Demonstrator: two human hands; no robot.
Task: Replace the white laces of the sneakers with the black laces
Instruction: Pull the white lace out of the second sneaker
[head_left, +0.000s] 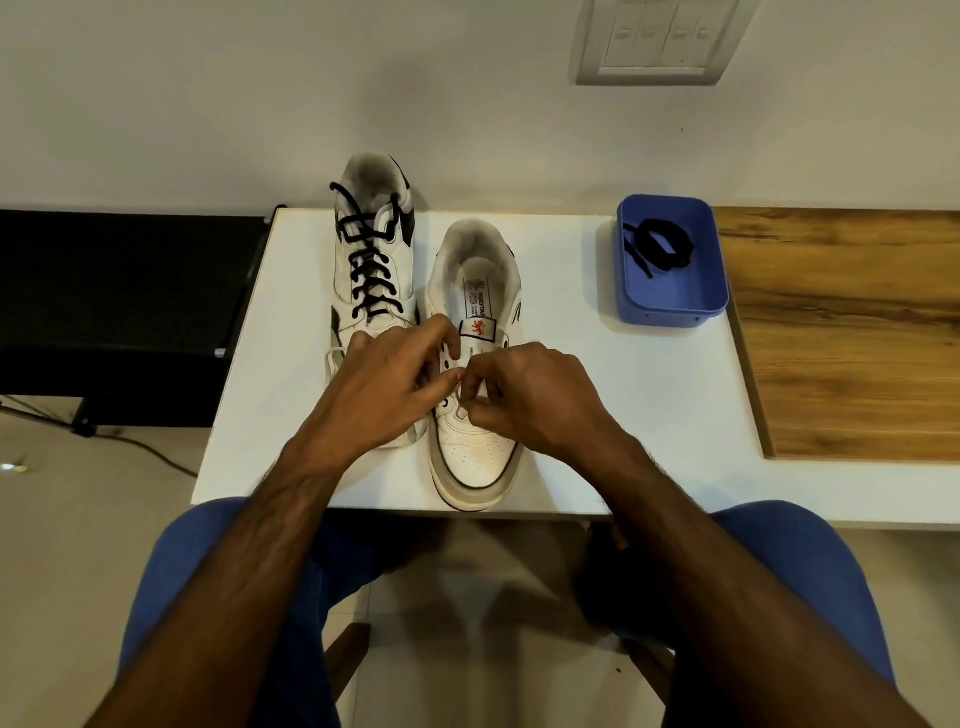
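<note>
Two white sneakers stand side by side on a white table (649, 395), toes toward me. The left sneaker (374, 249) is threaded with a black lace (370, 275). The right sneaker (475, 364) carries a white lace (461, 410) in its lowest eyelets only. My left hand (384, 384) grips the right sneaker's left eyelet flap with curled fingers. My right hand (535, 395) pinches the white lace over the lower eyelets. A loop of white lace (332, 356) shows left of my left hand. A second black lace (660, 247) lies coiled in a blue tray (675, 306).
The blue tray sits at the table's back right. A wooden board (852, 332) lies to the right of the table. A black stand (119, 291) is on the left, with a cable (140, 447) on the floor. My knees are below the near edge.
</note>
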